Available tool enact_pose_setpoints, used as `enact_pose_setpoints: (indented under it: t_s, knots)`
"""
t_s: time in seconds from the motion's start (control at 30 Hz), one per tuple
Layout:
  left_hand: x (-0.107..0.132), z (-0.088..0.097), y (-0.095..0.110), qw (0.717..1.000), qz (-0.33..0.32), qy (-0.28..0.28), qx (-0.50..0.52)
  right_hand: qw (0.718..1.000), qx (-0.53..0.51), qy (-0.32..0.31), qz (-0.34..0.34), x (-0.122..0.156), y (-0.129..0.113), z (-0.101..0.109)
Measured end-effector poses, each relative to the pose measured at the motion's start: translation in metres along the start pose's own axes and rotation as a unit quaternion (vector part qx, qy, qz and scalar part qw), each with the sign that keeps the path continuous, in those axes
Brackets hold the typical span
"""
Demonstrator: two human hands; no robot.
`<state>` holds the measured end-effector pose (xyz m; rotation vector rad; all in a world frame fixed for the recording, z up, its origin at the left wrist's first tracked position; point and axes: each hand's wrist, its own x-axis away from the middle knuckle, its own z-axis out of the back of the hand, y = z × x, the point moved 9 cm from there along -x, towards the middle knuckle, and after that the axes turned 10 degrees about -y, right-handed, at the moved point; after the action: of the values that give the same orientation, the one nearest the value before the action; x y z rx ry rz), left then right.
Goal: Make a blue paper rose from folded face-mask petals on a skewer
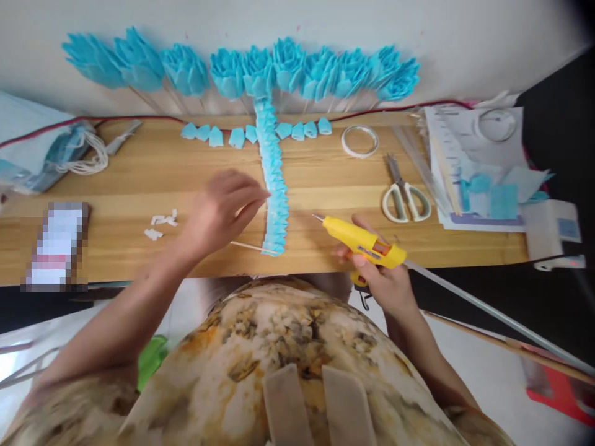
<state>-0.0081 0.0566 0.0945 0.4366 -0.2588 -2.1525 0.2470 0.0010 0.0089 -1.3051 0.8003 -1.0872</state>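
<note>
A long light-blue pleated strip (275, 179) runs down the middle of the table toward me. My left hand (227, 207) is closed, its thumb and fingertips pinched at the strip's left edge. At the strip's near end lies a thin pale stick (251, 246), partly behind my left hand. In my right hand (385, 285) is a yellow hot glue gun (353, 235), its metal nozzle pointing left at the strip but apart from it. A long translucent glue stick (474, 297) sticks out of the gun's back.
Blue fabric flowers (227, 71) on thin stems lean along the wall. Small blue petals (237, 137) lie in a row before them. Scissors (404, 195), a tape roll (360, 141) and papers (478, 148) are right; white scraps (162, 220) and a phone (58, 241) are left.
</note>
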Motion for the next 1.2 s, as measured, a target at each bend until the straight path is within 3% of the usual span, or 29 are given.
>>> enact_pose_setpoints:
  t_s: [0.1, 0.23, 0.37, 0.53, 0.7, 1.2]
  knots:
    - [0.066, -0.002, -0.014, 1.0, 0.018, -0.007, -0.019, 1.0, -0.006, -0.027, -0.002, 0.006, 0.006, -0.014]
    - [0.099, -0.019, -0.029, 0.999, 0.036, 0.019, -0.032, 0.997, 0.06, -0.039, -0.004, 0.011, 0.007, -0.024]
    - [0.102, -0.035, -0.03, 0.999, 0.014, 0.039, 0.007, 0.994, 0.088, -0.064, -0.016, 0.008, 0.007, -0.039]
    - [0.103, -0.046, -0.033, 0.999, 0.029, 0.012, 0.021, 0.994, 0.094, -0.049, -0.017, 0.005, 0.013, -0.046]
    - [0.101, -0.048, -0.033, 0.999, 0.025, -0.013, 0.043, 0.989, 0.13, -0.057, -0.032, 0.006, 0.013, -0.052]
    - [0.099, -0.048, -0.035, 0.998, 0.033, -0.01, 0.051, 0.985, 0.154, -0.059, -0.052, 0.001, 0.003, -0.058]
